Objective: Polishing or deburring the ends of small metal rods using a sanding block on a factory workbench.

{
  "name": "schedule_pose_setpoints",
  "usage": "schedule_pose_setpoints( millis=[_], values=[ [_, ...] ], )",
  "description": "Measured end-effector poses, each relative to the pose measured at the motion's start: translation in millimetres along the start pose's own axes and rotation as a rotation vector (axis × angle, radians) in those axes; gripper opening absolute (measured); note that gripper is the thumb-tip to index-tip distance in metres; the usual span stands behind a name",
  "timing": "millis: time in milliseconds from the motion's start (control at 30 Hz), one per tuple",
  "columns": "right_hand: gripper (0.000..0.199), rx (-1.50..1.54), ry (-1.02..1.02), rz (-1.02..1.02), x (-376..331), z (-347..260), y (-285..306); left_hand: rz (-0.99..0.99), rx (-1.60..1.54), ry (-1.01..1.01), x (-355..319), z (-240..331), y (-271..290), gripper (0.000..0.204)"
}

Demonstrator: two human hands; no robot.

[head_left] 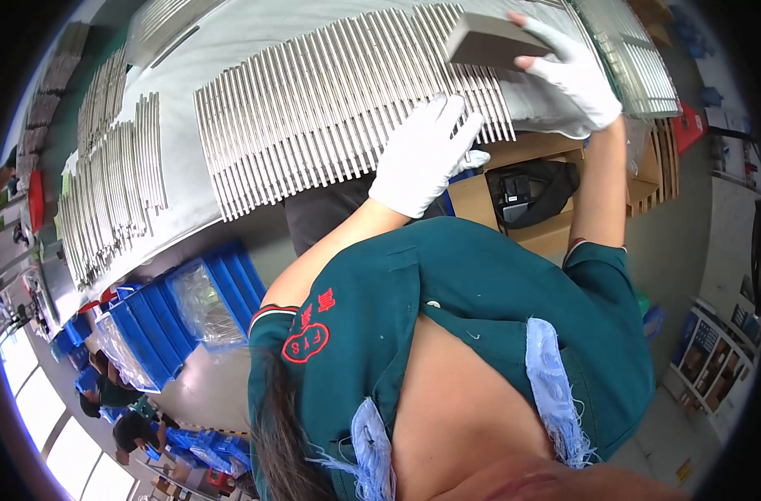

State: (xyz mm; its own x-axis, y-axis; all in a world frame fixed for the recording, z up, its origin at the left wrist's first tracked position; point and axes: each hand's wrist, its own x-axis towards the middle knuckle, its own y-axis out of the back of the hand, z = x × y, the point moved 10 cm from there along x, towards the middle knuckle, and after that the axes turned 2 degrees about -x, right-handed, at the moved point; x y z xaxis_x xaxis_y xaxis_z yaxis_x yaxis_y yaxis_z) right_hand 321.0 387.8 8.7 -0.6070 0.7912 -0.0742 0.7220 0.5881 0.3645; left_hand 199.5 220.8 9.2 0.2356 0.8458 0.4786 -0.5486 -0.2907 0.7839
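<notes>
Many slim silvery metal rods point(313, 104) lie side by side in a long row on the pale-covered table. My left hand point(422, 159), in a white glove, rests at the near edge of the row, its fingers spread over the rod ends. Whether those fingers touch a rod is hard to see. At the right end of the row, my right hand point(576, 79) grips a dark grey rectangular block point(490, 42) between thumb and fingers. Its thumb and one fingertip are bare. The block is over the rods and hides some of them.
More rods point(113, 179) lie at the table's left. Clear plastic sheeting point(639, 71) covers rods at the far right. Below the table, an open cardboard box point(543, 150) holds a black bag point(530, 194). Blue bins point(159, 313) stand lower left; people work farther away.
</notes>
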Motion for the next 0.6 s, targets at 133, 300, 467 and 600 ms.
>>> schedule_pose_setpoints(
  millis=[133,300,467,600],
  values=[
    [0.054,-0.159,0.233,-0.17,24,-32,-79,0.012,0.033,0.02,-2,-4,1,0.056],
    [0.057,-0.098,0.034,-0.098,8,3,-8,0.002,-0.01,0.023,1,0,1,0.057],
    [0.059,0.572,0.171,0.377,-16,33,56,-0.039,0.128,0.031,-1,-1,-5,0.063],
    [0.053,0.968,0.041,0.252,-9,68,26,-0.066,0.074,0.069,2,-1,-3,0.069]
  ],
)
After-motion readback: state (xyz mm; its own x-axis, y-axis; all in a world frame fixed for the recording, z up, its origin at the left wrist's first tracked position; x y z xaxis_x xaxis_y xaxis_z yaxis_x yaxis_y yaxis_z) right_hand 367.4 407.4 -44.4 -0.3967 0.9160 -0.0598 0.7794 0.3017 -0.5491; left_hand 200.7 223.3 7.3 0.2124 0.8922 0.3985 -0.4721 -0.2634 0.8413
